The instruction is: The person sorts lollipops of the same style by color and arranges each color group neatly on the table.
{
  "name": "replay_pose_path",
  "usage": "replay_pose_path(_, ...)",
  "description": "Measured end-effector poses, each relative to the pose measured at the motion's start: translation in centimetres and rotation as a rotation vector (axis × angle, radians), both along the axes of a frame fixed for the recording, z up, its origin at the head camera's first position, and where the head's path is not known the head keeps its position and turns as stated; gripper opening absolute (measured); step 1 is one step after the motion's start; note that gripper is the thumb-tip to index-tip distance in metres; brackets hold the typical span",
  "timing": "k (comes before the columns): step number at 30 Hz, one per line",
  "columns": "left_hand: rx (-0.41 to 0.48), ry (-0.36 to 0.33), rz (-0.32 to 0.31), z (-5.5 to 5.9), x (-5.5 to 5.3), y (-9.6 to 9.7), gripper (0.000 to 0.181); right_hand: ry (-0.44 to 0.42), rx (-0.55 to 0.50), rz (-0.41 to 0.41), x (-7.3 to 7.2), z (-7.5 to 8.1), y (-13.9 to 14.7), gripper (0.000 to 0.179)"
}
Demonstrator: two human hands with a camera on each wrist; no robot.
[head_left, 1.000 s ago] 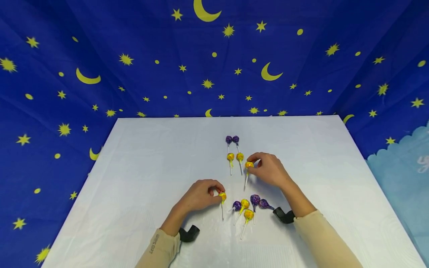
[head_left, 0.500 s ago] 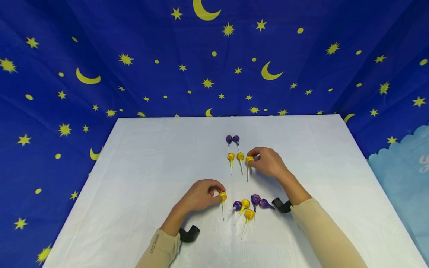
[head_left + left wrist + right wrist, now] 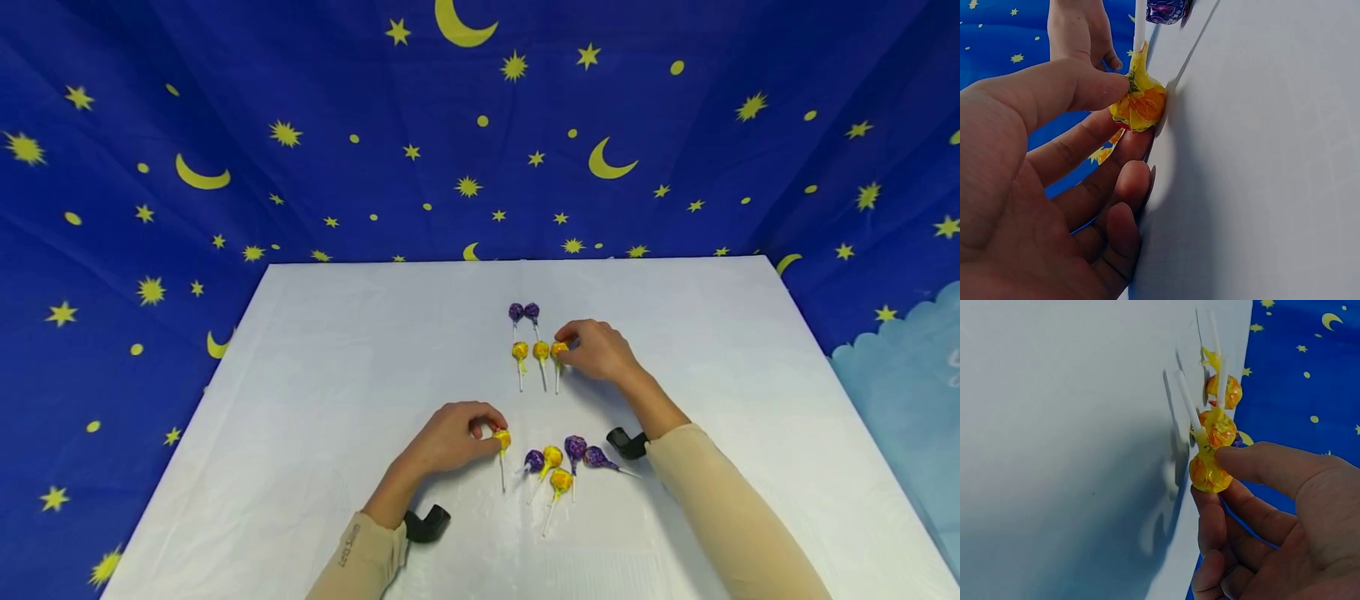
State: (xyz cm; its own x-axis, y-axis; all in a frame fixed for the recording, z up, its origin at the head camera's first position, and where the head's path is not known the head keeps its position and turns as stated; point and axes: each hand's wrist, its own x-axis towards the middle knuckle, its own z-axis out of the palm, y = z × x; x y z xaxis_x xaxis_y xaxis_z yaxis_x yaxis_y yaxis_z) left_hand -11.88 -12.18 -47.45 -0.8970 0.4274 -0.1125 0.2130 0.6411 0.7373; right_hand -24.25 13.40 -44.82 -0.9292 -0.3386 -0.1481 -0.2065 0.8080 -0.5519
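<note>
My left hand [image 3: 459,435] pinches a yellow lollipop [image 3: 1140,107] by its wrapped head between thumb and fingers, its white stick pointing toward me in the head view. Farther back, my right hand [image 3: 600,350] pinches another yellow lollipop [image 3: 1210,472] by the head, at the right end of a row. Two yellow lollipops lie just left of it, the nearer one [image 3: 542,351] right beside the held head. Behind that row are two purple lollipops [image 3: 516,312], side by side with sticks toward me.
Between the forearms lies a loose group: yellow lollipops [image 3: 560,481] and purple lollipops [image 3: 575,447], sticks at various angles. Black wrist mounts [image 3: 427,523] sit on both wrists. The white table [image 3: 360,333] ends at a blue star-patterned cloth [image 3: 337,100].
My right hand has moved away from me, bringing its yellow lollipop up level with the two yellow ones in the row. My left hand has kept still with its lollipop.
</note>
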Motion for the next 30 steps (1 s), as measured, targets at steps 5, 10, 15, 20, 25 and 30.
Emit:
replay_pose_path(5, -0.009, -0.008, -0.001, -0.1, 0.0, 0.1, 0.016, -0.018, 0.030, -0.007, -0.2, -0.4, -0.3, 0.033)
replay_pose_path(10, -0.012, -0.017, 0.004, -0.1, 0.1, 0.1, 0.016, -0.014, 0.053, -0.025, -0.1, -0.4, -0.7, 0.032)
replay_pose_path(15, -0.010, -0.015, 0.009, -0.1, 0.1, 0.1, 0.016, -0.007, 0.048, -0.021, 0.0, -0.3, -0.8, 0.033)
replay_pose_path(20, -0.015, -0.012, 0.011, -0.1, 0.1, 0.1, 0.016, 0.015, 0.027, -0.027, 0.3, -0.4, -0.6, 0.034)
replay_pose_path(25, -0.012, -0.004, 0.011, 0.0, 0.1, 0.1, 0.016, 0.064, -0.008, -0.028, 0.6, -0.1, -0.5, 0.035)
replay_pose_path(30, -0.003, -0.003, 0.011, 0.1, 0.0, 0.1, 0.017, 0.093, -0.034, -0.029, 1.1, 0.3, -0.4, 0.035)
